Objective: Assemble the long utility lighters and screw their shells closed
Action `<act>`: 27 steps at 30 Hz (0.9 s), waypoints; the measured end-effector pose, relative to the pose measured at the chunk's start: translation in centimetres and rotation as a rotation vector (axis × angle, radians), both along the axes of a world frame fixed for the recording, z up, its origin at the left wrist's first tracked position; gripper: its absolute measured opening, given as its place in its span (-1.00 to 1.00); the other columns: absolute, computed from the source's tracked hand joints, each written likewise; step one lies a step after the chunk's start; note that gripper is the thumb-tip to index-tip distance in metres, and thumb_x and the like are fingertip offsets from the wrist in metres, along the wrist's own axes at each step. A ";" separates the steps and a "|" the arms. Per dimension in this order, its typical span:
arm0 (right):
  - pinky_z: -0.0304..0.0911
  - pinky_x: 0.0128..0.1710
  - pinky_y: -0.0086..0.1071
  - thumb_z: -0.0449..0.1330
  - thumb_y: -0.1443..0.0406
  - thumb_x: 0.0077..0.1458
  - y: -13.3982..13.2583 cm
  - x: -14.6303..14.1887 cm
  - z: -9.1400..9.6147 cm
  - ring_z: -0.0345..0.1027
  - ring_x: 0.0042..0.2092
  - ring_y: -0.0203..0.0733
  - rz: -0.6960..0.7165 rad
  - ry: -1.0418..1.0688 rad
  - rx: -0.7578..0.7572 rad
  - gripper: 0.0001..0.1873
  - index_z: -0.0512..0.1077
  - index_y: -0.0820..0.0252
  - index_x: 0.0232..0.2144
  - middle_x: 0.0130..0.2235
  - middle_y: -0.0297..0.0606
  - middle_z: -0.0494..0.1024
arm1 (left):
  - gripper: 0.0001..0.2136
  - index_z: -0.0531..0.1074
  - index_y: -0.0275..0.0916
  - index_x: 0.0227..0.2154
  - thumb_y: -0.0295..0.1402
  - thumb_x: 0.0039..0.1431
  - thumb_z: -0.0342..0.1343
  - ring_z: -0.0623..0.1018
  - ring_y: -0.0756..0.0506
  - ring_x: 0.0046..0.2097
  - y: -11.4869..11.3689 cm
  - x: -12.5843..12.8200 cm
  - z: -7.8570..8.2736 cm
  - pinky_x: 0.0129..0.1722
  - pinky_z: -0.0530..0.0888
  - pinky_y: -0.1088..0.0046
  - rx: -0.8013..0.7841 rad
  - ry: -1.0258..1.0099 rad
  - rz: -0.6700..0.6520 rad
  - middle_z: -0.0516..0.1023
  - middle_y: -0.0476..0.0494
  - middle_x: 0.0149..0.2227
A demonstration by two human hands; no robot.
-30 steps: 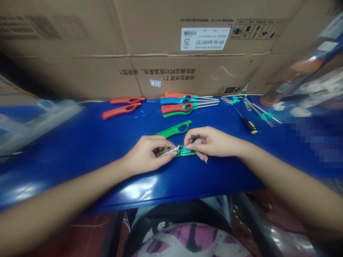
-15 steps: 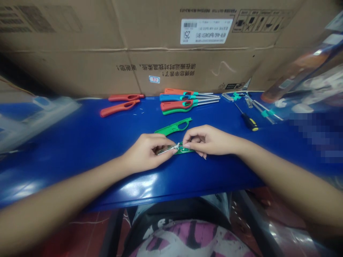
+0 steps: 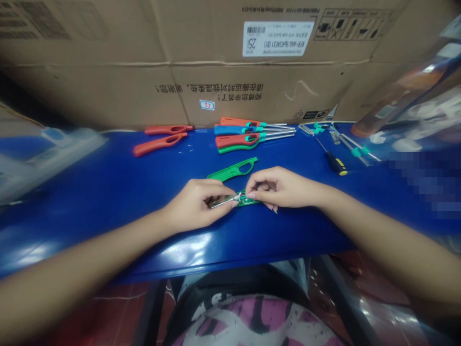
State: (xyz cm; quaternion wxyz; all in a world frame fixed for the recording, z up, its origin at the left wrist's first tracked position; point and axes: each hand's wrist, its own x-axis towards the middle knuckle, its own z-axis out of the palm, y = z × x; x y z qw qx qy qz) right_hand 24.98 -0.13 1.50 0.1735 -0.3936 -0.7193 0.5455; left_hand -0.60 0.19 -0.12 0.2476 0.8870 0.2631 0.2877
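Note:
My left hand (image 3: 196,206) is closed in a pinch around a small metal tube part (image 3: 223,202) over the blue table (image 3: 108,192). My right hand (image 3: 279,187) is closed too, its fingertips pinching at a green lighter shell half (image 3: 248,202) that lies flat on the table. The two pinches meet where the metal part joins the green half. Just behind the hands lies a second green shell half (image 3: 234,169), untouched.
Further back lie two loose red shell halves (image 3: 162,139), a row of assembled long lighters (image 3: 248,134), loose metal tubes with teal fittings (image 3: 338,139) and a yellow-and-black screwdriver (image 3: 333,161). Cardboard boxes (image 3: 230,62) wall off the back. Plastic bags sit at both sides.
Hardly anything: the hands stay pinched on the same parts at the same spot. The camera view has shifted slightly.

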 end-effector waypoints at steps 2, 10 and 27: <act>0.36 -0.58 -0.53 0.25 0.19 0.22 0.0 0.0 0.0 0.37 -0.60 -0.39 0.004 0.003 0.000 -0.79 0.45 0.26 -0.25 -0.59 -0.48 0.41 | -0.83 0.64 -0.23 -0.16 -0.33 0.27 0.22 0.45 0.05 -0.48 0.0 0.0 0.0 -0.45 0.40 0.56 0.001 0.003 0.000 0.59 -0.06 -0.42; 0.36 -0.59 -0.53 0.24 0.20 0.22 0.0 -0.1 0.0 0.37 -0.60 -0.39 0.006 -0.009 0.012 -0.80 0.45 0.25 -0.25 -0.58 -0.49 0.41 | -0.83 0.65 -0.23 -0.17 -0.32 0.27 0.22 0.46 0.05 -0.48 0.0 0.0 0.0 -0.45 0.41 0.55 0.011 -0.002 0.005 0.60 -0.07 -0.41; 0.24 -0.59 -0.54 0.23 0.21 0.23 -0.1 -0.1 0.0 0.33 -0.60 -0.42 0.022 -0.030 0.077 -0.81 0.47 0.25 -0.25 -0.53 -0.46 0.41 | -0.81 0.64 -0.22 -0.13 -0.31 0.29 0.20 0.45 0.05 -0.48 0.1 -0.1 -0.2 -0.46 0.39 0.56 0.000 0.017 -0.007 0.59 -0.08 -0.39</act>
